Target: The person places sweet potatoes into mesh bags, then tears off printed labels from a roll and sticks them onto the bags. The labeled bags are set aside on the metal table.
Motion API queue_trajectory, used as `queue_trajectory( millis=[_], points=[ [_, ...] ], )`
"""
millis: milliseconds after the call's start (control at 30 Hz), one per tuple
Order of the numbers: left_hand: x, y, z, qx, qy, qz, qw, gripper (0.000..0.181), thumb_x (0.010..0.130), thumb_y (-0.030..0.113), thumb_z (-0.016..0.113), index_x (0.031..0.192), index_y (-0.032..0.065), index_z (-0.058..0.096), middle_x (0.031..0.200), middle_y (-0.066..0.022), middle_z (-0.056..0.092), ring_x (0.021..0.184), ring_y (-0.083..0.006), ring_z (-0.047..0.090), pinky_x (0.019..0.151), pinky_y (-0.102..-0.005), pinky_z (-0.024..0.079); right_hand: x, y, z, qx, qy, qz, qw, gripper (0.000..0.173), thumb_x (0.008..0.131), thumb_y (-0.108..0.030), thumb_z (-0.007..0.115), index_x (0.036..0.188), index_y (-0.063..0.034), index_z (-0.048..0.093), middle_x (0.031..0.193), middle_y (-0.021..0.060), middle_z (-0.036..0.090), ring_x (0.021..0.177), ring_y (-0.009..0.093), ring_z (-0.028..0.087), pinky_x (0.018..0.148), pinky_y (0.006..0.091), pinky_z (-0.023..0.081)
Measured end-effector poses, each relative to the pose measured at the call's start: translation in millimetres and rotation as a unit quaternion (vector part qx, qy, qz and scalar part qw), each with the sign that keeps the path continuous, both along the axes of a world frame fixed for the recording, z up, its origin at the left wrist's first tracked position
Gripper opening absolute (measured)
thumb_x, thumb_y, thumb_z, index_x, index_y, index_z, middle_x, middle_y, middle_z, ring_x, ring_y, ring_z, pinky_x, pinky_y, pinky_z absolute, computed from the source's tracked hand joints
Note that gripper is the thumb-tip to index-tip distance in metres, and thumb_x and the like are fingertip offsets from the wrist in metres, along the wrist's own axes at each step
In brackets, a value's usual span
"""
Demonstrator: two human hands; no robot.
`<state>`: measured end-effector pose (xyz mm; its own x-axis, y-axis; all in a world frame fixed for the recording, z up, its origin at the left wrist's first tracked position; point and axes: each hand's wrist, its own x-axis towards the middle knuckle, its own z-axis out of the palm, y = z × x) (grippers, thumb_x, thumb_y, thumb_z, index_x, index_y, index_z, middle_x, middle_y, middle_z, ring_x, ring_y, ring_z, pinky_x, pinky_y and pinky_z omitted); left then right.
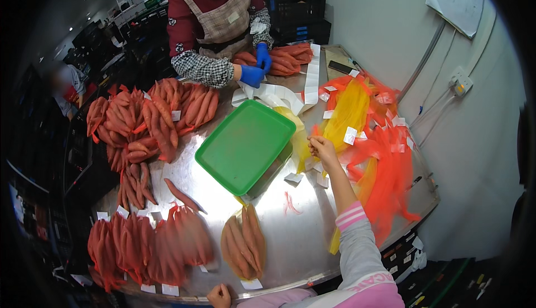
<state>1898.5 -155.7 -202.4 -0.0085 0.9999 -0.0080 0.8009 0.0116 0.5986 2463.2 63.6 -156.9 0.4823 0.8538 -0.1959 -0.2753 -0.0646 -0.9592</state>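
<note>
My right hand [322, 151] is over the table beside the green tray, its fingers pinched together. A small orange-red mesh scrap [315, 130] sticks up at the fingertips. Just right of this hand lie yellow mesh bags [354, 107] and red mesh bags [387, 169] with white labels. My left hand [219, 296] is curled shut at the front table edge, with nothing visible in it. Nearest to it is a yellow mesh bag of sweet potatoes [243, 243], labelled at its lower end. The green tray [247, 146] rests on a container that it mostly hides.
Red-bagged sweet potatoes [138, 245] line the front left; more bags [159, 119] are heaped behind. One loose sweet potato [182, 195] lies between. Across the table, a co-worker's blue-gloved hands [253, 75] handle a white label strip [280, 96]. A phone [340, 66] lies near the wall.
</note>
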Motion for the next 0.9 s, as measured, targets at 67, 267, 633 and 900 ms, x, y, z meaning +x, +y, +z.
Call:
queue_trajectory(
  millis=[67, 267, 633, 900],
  points=[
    [10, 2, 11, -0.006, 0.014, -0.011, 1.000, 0.026, 0.089, 0.023, 0.056, 0.075, 0.0028, 0.065, 0.068, -0.0214, 0.062, 0.058, -0.0380, 0.058, 0.056, -0.0458, 0.045, 15, 24, -8, 0.016, 0.036, -0.023, 0.999, 0.022, 0.092, -0.018, 0.059, 0.103, 0.0008, 0.063, 0.078, 0.0020, 0.059, 0.063, 0.009, 0.055, 0.056, 0.0220, 0.044],
    [22, 5, 25, -0.007, 0.056, 0.004, 0.998, 0.028, 0.089, 0.022, 0.057, 0.070, 0.0028, 0.062, 0.065, -0.0199, 0.061, 0.055, -0.0365, 0.056, 0.053, -0.0453, 0.043, 69, 87, -11, 0.012, -0.052, -0.154, 0.987, 0.021, 0.092, -0.019, 0.060, 0.101, -0.0011, 0.064, 0.073, 0.0008, 0.058, 0.058, 0.008, 0.052, 0.054, 0.0211, 0.044],
    [22, 0, 20, -0.041, 0.089, 0.015, 0.995, 0.028, 0.089, 0.022, 0.057, 0.069, 0.0031, 0.060, 0.062, -0.0182, 0.059, 0.051, -0.0336, 0.052, 0.051, -0.0429, 0.042, 88, 133, -28, -0.133, -0.418, -0.150, 0.886, 0.021, 0.076, -0.029, 0.068, 0.089, -0.0130, 0.073, 0.085, 0.0078, 0.071, 0.079, 0.026, 0.067, 0.070, 0.0367, 0.051],
    [22, 1, 21, -0.046, 0.109, 0.005, 0.993, 0.026, 0.089, 0.022, 0.056, 0.070, 0.0041, 0.060, 0.063, -0.0176, 0.059, 0.051, -0.0326, 0.053, 0.052, -0.0420, 0.043, 103, 117, -27, -0.027, -0.207, -0.155, 0.966, 0.034, 0.082, -0.033, 0.067, 0.100, -0.0041, 0.069, 0.089, 0.0087, 0.071, 0.080, 0.020, 0.067, 0.072, 0.0324, 0.051]
  ],
)
